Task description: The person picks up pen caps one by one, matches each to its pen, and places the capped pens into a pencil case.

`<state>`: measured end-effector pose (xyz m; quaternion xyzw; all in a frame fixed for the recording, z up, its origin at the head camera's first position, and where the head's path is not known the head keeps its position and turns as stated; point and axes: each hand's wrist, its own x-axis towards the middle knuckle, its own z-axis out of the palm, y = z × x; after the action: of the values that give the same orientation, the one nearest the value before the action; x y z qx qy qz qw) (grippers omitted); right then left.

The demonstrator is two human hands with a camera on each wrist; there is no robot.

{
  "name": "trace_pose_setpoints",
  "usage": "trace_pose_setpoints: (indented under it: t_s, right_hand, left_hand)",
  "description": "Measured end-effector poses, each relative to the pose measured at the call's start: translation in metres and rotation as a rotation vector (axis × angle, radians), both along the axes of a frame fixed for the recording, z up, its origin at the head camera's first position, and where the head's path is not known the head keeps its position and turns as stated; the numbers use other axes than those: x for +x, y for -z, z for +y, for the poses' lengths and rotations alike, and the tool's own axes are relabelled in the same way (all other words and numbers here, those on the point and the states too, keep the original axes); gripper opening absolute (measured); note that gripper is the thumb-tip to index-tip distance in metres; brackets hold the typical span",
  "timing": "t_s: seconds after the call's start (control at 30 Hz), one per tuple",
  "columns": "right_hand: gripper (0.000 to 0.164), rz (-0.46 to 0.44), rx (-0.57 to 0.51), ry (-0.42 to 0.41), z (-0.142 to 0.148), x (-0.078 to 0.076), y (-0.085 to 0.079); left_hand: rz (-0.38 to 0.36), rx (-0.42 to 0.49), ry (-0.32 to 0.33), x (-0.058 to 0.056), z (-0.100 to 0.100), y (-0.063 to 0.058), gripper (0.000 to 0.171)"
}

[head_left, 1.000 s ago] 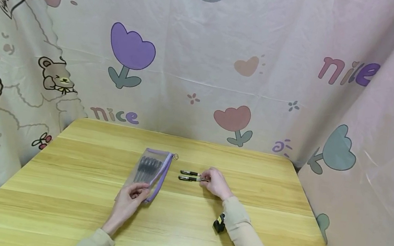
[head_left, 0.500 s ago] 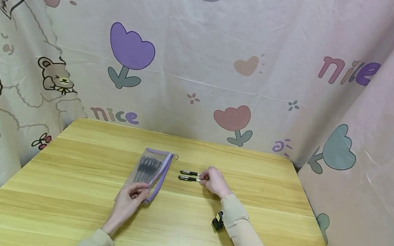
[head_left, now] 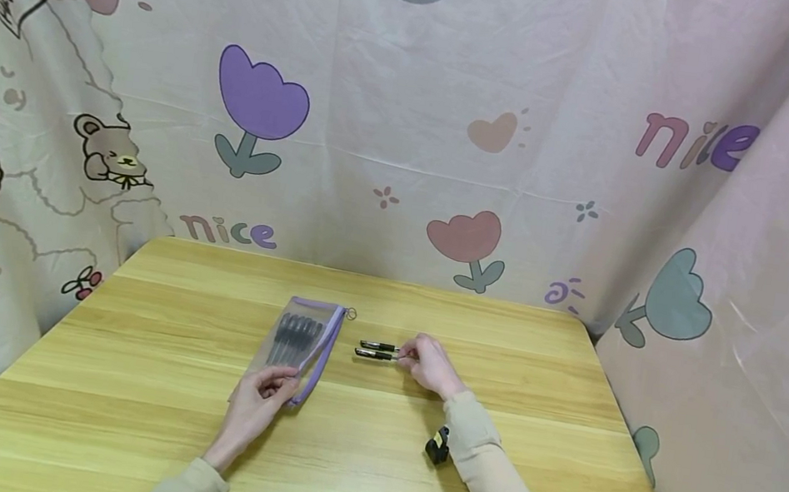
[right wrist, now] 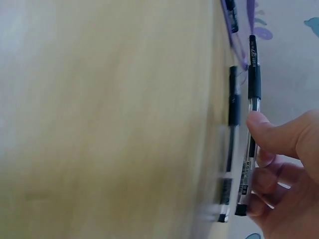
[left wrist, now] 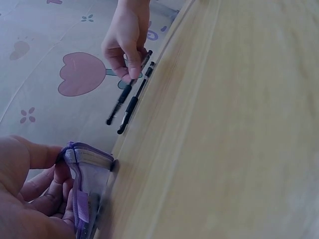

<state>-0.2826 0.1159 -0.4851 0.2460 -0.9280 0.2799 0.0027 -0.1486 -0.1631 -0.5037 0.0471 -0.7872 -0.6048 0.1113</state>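
Note:
A see-through pencil pouch with purple edging lies on the table, several black-capped pens showing inside. My left hand pinches the zipper side of its near end between thumb and fingers; in the left wrist view that end stands lifted open. To the pouch's right, my right hand holds a clear-barrelled gel pen with a black cap between thumb and fingers, raised slightly off the wood. A second, matching pen lies on the table close beside it. Both caps point toward the pouch.
The wooden table runs back to a patterned curtain, which also hangs along both sides. A small key-ring-like loop sits at the pouch's far corner. Black wrist cameras hang by the sleeves.
The nearer pen in my right hand has shifted slightly left and lifted a little off the table. My left hand and the pouch have stayed put.

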Motion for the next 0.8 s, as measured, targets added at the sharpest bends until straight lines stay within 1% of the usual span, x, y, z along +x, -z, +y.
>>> trace_pose_setpoints:
  t_s: [0.17,0.3,0.43,0.63,0.7,0.8]
  right_hand:
    - [0.007,-0.064,-0.020,-0.034,-0.004,0.007,-0.010]
    - [0.007,-0.103,-0.029,-0.079,-0.007,0.011,-0.016]
    - [0.009,-0.111,-0.029,-0.129,-0.008,0.013,-0.018]
    - [0.013,-0.160,-0.042,-0.164,-0.010,0.016,-0.020]
    - [0.015,-0.188,-0.053,-0.170,-0.011,0.017,-0.021]
    - [0.018,-0.271,-0.095,-0.160,-0.014,0.020,-0.022]
  left_hand:
    - [-0.003,-0.007,-0.002,0.000,-0.001,0.000,0.025]
    - [-0.004,-0.006,-0.002,0.000,0.000,0.000,0.025]
    - [-0.007,-0.005,-0.003,0.000,0.000,0.000,0.025]
    - [-0.010,-0.003,0.000,0.000,0.000,-0.001,0.025]
    - [-0.006,-0.007,0.004,0.000,0.000,0.000,0.026]
    - [-0.005,-0.006,0.004,0.000,0.000,0.000,0.026]
